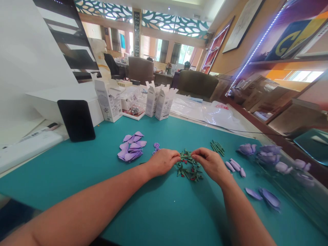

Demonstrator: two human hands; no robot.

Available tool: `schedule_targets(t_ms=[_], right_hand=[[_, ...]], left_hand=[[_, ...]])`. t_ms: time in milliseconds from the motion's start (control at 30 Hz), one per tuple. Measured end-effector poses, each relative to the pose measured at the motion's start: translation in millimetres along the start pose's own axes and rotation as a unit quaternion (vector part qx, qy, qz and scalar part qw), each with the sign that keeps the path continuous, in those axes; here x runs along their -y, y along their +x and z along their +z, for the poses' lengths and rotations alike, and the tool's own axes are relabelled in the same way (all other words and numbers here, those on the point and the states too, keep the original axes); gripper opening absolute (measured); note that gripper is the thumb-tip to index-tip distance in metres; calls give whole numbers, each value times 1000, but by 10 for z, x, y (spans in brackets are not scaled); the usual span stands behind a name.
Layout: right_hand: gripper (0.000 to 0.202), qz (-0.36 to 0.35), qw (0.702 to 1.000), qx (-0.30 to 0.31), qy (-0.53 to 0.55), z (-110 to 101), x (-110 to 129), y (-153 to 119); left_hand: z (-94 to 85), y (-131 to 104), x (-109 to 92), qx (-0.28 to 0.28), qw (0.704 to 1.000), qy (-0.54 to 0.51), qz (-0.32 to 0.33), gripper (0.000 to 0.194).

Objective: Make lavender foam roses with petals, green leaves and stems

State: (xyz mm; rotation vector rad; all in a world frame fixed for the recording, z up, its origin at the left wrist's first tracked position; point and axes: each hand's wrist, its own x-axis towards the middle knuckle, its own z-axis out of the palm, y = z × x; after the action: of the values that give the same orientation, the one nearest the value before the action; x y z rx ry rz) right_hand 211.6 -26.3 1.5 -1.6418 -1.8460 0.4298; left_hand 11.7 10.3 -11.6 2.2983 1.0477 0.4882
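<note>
Between my two hands a thin green stem piece (pixel 186 156) is held level above the mat. My left hand (pixel 164 162) pinches its left end, and my right hand (pixel 208 162) pinches the right end. Under and just in front of the fingers lies a pile of green leaf and sepal pieces (pixel 189 172) with small red bits among them. Purple ring-shaped pieces (pixel 156 145) lie beyond my left hand, partly covered by it. Short green stem rods (pixel 217 147) and pale purple bud-like pieces (pixel 235 165) rest to the right of my right hand.
Purple petals (pixel 132 147) are heaped left on the green mat (pixel 143 212). Finished-looking purple flowers (pixel 269 155) and loose petals (pixel 270 199) lie right. A black tablet-like panel (pixel 76 120), white boxes (pixel 109 100) and a white tray (pixel 133 114) stand at the back.
</note>
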Motion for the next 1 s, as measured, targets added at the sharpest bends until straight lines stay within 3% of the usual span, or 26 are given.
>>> schedule_targets(t_ms=[733, 900, 1000], right_hand=[[21, 44, 999, 18, 26, 14, -34, -13], [28, 62, 988, 8, 143, 32, -1, -13], [31, 70, 976, 23, 205, 47, 26, -9]], left_hand=[[6, -8, -2, 1, 1000, 13, 20, 30], [-28, -8, -25, 12, 998, -66, -5, 29], [-61, -11, -22, 63, 981, -178, -36, 30]])
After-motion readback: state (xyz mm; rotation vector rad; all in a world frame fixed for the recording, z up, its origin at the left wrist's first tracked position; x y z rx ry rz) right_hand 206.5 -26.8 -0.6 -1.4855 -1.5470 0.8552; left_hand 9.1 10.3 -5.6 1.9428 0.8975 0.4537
